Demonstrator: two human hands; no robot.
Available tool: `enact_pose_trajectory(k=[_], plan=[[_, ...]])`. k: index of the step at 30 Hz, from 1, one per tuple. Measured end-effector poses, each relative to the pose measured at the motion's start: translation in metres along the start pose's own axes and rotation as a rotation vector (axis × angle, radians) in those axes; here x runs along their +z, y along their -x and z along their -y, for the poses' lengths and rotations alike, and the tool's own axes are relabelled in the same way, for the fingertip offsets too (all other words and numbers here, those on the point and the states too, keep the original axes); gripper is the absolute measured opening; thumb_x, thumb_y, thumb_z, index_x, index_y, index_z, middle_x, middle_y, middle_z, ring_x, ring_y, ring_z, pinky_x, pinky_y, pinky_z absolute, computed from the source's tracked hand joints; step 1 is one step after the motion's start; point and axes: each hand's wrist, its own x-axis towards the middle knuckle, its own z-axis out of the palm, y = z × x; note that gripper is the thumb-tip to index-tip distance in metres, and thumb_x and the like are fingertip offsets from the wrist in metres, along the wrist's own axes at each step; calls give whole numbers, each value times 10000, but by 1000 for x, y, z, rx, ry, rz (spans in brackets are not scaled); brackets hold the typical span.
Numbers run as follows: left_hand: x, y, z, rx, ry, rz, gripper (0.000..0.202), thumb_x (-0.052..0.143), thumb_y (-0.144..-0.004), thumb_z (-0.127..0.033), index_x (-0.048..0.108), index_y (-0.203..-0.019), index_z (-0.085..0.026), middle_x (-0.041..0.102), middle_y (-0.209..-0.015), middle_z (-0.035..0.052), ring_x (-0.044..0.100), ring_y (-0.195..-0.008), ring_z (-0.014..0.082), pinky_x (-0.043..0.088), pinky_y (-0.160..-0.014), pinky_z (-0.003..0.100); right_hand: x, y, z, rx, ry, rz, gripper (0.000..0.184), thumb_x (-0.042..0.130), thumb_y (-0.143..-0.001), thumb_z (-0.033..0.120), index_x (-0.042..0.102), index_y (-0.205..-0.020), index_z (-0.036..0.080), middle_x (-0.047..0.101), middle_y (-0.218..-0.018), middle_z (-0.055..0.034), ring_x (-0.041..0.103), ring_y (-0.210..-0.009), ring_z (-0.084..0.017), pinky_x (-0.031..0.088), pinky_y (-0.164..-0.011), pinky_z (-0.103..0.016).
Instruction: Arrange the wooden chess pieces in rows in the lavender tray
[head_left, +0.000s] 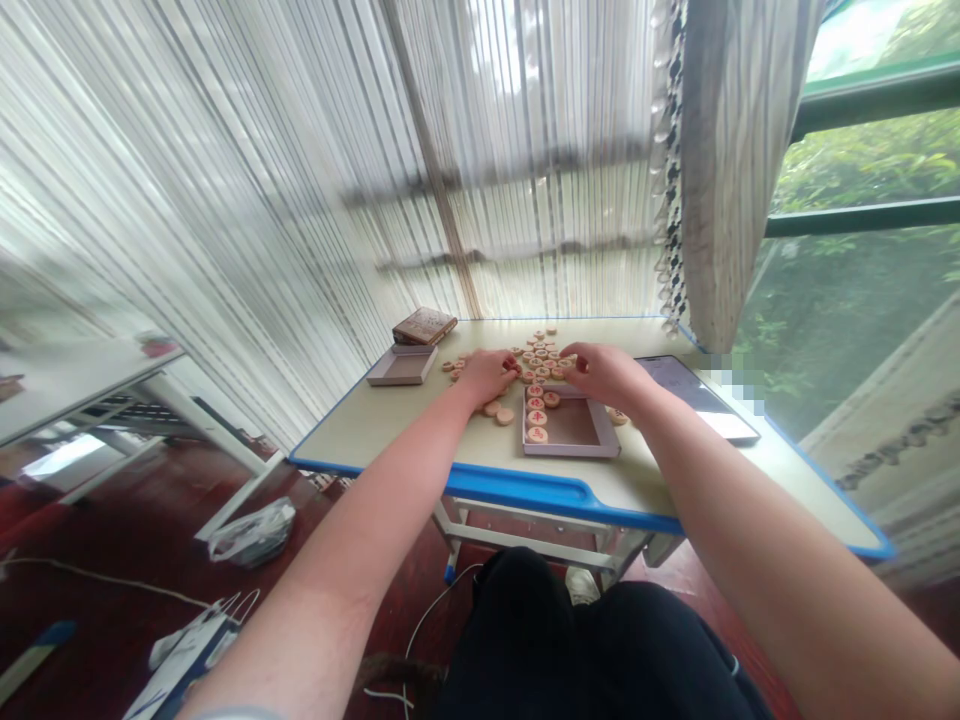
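Several round wooden xiangqi pieces [538,362] lie in a loose heap on the table, marked with characters, some of them red. My left hand [486,378] is at the heap's left side, its fingers closed around a piece at the fingertips. Over the right side of the heap is my right hand [604,370], thumb and index finger apart beside a piece. Between my forearms stands a shallow open box [571,450]. Along its left wall several red-marked pieces [536,418] form a column, and another piece [551,399] lies beside them.
A second shallow tray [401,368] and a brown patterned box [424,325] sit at the back left. Right of the open box are a loose piece [617,415] and a dark-screened tablet [697,398]. A blue edge rims the table [375,430]. Curtains hang behind.
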Motion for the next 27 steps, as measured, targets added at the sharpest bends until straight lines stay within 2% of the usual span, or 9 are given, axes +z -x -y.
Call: enact_pose_trajectory(k=[4, 7, 9, 12, 14, 17, 23, 25, 27], plan=[[-3, 2, -2, -30, 82, -58, 210, 551, -777, -326, 646, -911, -195, 684, -891, 61, 597, -871, 231, 431, -822, 376, 3, 1, 3, -21, -27, 8, 323, 503, -780, 337, 615, -1066, 239, 650, -770, -31, 554, -653, -160, 390, -583, -259], [-3, 3, -3, -49, 334, -77, 227, 559, -778, -314, 649, -944, -188, 686, -925, 60, 609, -863, 197, 454, -801, 334, 8, 2, 9, -86, -44, -10, 287, 530, -770, 336, 641, -1016, 236, 650, -808, -36, 558, -693, -162, 404, -634, -260], [-2, 2, -4, -42, 568, -51, 260, 569, -772, -296, 644, -990, -176, 687, -942, 60, 615, -852, 177, 466, -785, 312, 11, 2, 12, -129, -56, -37, 274, 552, -759, 331, 648, -997, 235, 648, -851, -42, 561, -725, -167, 408, -660, -263], [-1, 3, -6, -8, 863, -12, 320, 629, -723, -309, 654, -999, -149, 687, -945, 71, 617, -854, 176, 469, -796, 317, 15, 2, 15, -166, -90, -107, 331, 577, -748, 327, 620, -1064, 239, 636, -912, -47, 561, -765, -174, 413, -677, -268], [-1, 4, -9, -5, 1015, 21, 359, 679, -671, -321, 666, -976, -133, 686, -935, 80, 616, -848, 180, 470, -801, 330, 17, 1, 16, -187, -116, -156, 345, 578, -754, 333, 607, -1083, 236, 628, -918, -50, 558, -776, -175, 415, -682, -270], [-6, 7, -14, -19, 1189, 82, 403, 730, -608, -312, 671, -953, -112, 686, -907, 84, 617, -816, 176, 475, -800, 352, 18, 0, 16, -235, -140, -197, 249, 544, -786, 334, 636, -992, 229, 620, -889, -50, 555, -776, -171, 413, -678, -267], [-11, 8, -20, -35, 1252, 123, 421, 736, -602, -329, 666, -950, -103, 686, -897, 89, 621, -816, 185, 478, -804, 367, 17, 0, 17, -286, -146, -189, 253, 569, -767, 329, 619, -991, 222, 615, -910, -45, 548, -799, -169, 403, -684, -264], [-8, 6, -17, -42, 1196, 65, 418, 702, -649, -343, 649, -988, -104, 683, -923, 99, 625, -828, 188, 485, -795, 361, 14, 0, 15, -247, -139, -172, 239, 573, -758, 348, 624, -954, 221, 618, -878, -40, 546, -774, -165, 399, -660, -261], [-3, 4, -12, -68, 1056, -69, 395, 652, -703, -352, 631, -1017, -113, 678, -950, 105, 623, -853, 188, 487, -797, 350, 8, 0, 12, -164, -126, -113, 235, 599, -725, 369, 635, -898, 215, 619, -830, -34, 540, -711, -156, 393, -611, -258]])
